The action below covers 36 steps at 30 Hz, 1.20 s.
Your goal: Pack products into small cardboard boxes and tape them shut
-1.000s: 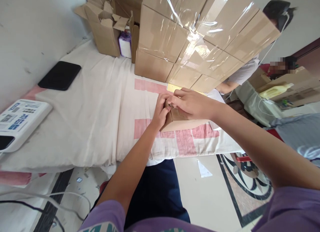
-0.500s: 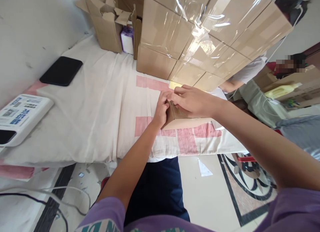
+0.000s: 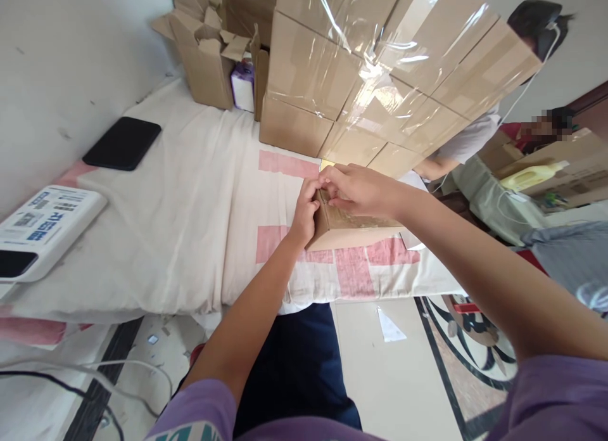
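Observation:
A small cardboard box [image 3: 354, 237] lies on the cloth-covered table in front of me, with shiny clear tape along its top. My left hand [image 3: 305, 206] is closed around the box's left end, fingertips at the upper edge. Over the top, close to that same end, my right hand [image 3: 354, 186] has its fingers curled in a pinch near the left hand's fingertips. What those fingers pinch is too small and partly hidden. A bit of yellow [image 3: 327, 164] shows just behind the hands.
A stack of cardboard boxes under clear film [image 3: 304, 61] rises behind. An opened carton [image 3: 204, 67] and a purple-and-white pack [image 3: 243, 89] stand beside it. Leftward lie a black flat item [image 3: 122, 143] and a white device [image 3: 52, 229]. A co-worker's arm [image 3: 430, 168] shows behind the stack.
My right hand has shifted slightly left along the box top, its fingers lifted a little. The left hand keeps its place on the box end. The view has tilted slightly.

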Motion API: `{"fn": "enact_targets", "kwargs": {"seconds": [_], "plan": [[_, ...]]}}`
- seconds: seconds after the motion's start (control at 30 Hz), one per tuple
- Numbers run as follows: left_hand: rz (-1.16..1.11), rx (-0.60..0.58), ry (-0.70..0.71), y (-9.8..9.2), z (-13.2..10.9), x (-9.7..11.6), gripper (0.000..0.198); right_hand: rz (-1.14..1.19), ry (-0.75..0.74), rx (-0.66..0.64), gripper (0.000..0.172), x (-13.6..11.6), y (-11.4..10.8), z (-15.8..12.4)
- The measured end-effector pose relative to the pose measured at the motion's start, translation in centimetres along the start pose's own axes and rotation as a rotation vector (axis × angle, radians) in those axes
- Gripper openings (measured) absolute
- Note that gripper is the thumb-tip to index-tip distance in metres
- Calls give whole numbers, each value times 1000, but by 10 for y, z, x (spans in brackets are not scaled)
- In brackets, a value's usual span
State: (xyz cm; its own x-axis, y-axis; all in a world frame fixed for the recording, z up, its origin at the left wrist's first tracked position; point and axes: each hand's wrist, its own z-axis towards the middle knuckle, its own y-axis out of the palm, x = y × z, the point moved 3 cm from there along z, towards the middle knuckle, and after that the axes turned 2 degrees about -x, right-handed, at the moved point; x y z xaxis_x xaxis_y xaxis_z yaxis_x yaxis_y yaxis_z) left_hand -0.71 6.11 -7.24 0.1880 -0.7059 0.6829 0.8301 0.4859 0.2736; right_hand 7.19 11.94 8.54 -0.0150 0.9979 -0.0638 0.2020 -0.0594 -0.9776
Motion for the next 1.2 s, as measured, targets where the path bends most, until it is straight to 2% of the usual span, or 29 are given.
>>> {"fn": "enact_targets", "kwargs": {"seconds": [0.23, 0.4, 0.5, 0.63, 0.7, 0.77, 0.93, 1.07, 1.2], "plan": [[-49, -10, -26, -1, 0, -1, 37, 56, 48, -49, 32, -2, -6, 1], [-17, -2, -30, 0, 1, 4, 36, 173, 128, 81, 25, -7, -14, -14], [8, 18, -29, 1, 0, 8, 36, 398, 348, 183, 28, -11, -13, -23], [6, 24, -18, 2, 0, 9, 35, 923, 741, 209, 26, -20, -3, -28], [14, 23, -14, 2, 0, 11, 36, 1149, 864, 216, 24, -27, 2, -28], [31, 34, -14, 3, -1, 14, 36, 1268, 951, 248, 22, -30, 6, -27], [152, 139, 13, 15, -10, 27, 34, 1303, 1103, 311, 22, -27, 19, -31], [253, 208, 40, 27, -20, 31, 31, 1249, 1169, 302, 17, -28, 21, -34], [318, 186, 139, 29, -21, 30, 30, 1181, 1247, 284, 12, -34, 18, -34]]}}
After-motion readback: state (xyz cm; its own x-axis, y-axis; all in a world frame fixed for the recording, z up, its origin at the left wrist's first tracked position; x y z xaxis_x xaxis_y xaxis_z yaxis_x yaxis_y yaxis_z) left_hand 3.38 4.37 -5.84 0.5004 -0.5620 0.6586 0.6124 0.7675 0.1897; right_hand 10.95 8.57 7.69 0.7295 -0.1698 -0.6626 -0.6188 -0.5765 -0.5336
